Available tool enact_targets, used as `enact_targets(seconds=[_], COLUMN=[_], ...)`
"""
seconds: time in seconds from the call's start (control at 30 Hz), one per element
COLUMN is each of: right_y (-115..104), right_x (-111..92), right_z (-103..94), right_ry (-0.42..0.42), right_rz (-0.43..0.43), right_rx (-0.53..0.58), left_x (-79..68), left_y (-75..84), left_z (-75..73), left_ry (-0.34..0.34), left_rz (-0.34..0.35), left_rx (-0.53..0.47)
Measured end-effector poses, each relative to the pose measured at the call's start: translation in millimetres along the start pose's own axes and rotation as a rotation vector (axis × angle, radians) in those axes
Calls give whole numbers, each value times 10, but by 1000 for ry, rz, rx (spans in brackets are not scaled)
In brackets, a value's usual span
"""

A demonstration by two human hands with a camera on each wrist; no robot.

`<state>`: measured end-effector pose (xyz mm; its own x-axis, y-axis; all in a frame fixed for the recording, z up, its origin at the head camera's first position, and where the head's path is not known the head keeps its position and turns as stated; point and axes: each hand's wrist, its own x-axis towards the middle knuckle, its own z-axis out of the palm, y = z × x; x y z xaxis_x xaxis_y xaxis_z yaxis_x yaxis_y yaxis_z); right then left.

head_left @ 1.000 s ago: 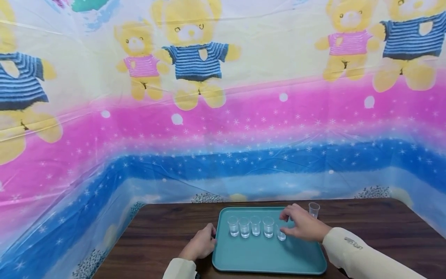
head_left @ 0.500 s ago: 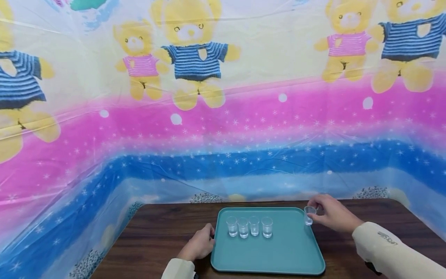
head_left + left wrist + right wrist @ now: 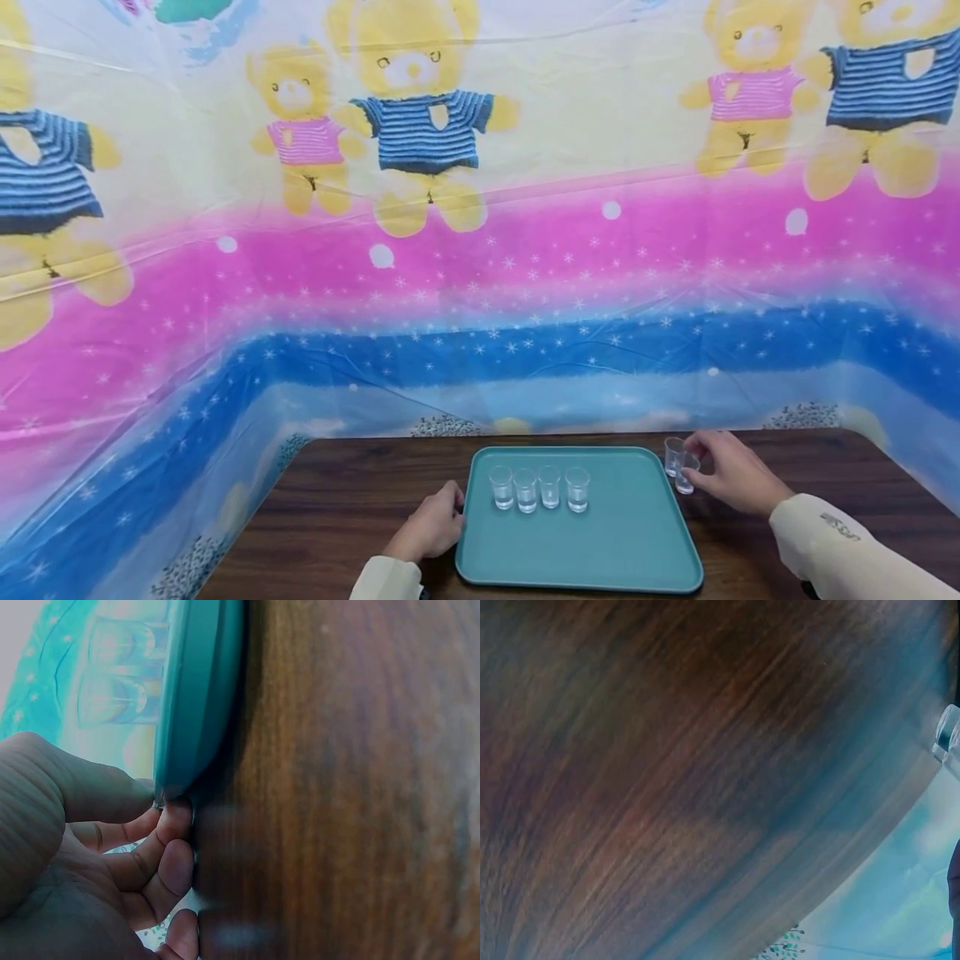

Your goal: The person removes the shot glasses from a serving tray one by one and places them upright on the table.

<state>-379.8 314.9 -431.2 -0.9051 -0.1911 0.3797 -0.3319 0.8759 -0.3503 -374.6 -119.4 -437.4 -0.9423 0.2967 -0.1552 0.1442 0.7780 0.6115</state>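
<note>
My right hand (image 3: 738, 473) pinches a small clear shot glass (image 3: 685, 480) by its side, low at the table just right of the tray. A second shot glass (image 3: 672, 458) stands right beside it, slightly farther back. My left hand (image 3: 433, 523) holds the left rim of the teal tray (image 3: 577, 558). In the left wrist view the thumb and curled fingers (image 3: 176, 866) meet at the tray's rim (image 3: 199, 690). Several shot glasses (image 3: 549, 487) with clear liquid low inside stand in a row on the tray's back left part. The right wrist view shows only part of a glass (image 3: 949, 735).
The tray lies on a dark wooden table (image 3: 337, 492). Behind the table's back edge hangs a cloth backdrop (image 3: 525, 250) printed with bears, which also runs along both sides.
My right hand has carried the rightmost shot glass off the tray, over its right rim, down beside the glass on the table. My left hand has stayed at the tray.
</note>
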Motion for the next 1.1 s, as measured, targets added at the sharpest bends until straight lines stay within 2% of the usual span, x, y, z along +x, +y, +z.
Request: enact_targets(seconds=[0.3, 0.47, 0.57, 0.73, 0.93, 1.1], right_y=[19, -50, -121, -308, -679, -948], right_x=[43, 54, 57, 84, 102, 125], right_z=[-1, -24, -32, 26, 164, 252], right_ry=[0, 36, 27, -8, -57, -119], right_rz=[1, -43, -78, -126, -223, -288], right_rx=[-12, -19, 29, 95, 47, 80], left_x=[3, 4, 3, -5, -14, -15], left_y=[24, 25, 22, 24, 20, 26], left_z=[-9, -10, 1, 5, 14, 14], left_ry=[3, 3, 4, 1, 6, 19], left_rz=[-12, -21, -23, -27, -21, -19], left_rx=[-2, 1, 4, 3, 3, 9])
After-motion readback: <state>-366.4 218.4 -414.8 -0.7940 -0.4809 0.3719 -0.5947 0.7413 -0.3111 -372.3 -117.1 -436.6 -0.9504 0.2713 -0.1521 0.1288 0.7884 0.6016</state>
